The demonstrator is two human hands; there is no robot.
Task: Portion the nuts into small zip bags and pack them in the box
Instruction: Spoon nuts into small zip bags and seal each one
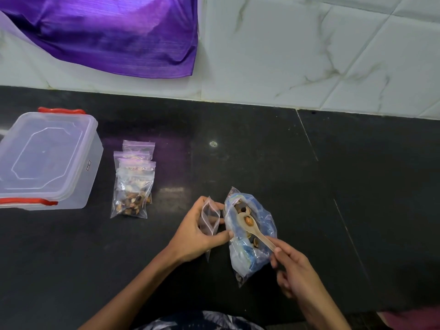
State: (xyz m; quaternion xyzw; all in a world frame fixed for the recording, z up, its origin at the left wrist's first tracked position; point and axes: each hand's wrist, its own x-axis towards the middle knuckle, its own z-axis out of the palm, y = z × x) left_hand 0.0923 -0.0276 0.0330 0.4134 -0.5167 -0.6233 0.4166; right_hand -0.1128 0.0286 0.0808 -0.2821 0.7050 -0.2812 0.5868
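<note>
Your left hand (195, 231) is pinching a clear small zip bag (209, 219); your right hand (294, 270) is gripping a wooden spoon (253, 228) carrying one brown nut (249, 221).

Small zip bag (209, 219) open, spoon (254, 231) with nut over large nut bag (250, 236)

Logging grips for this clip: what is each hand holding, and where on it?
Left hand holds a small zip bag by its sides; right hand pinches the wooden spoon by its handle end.
</note>
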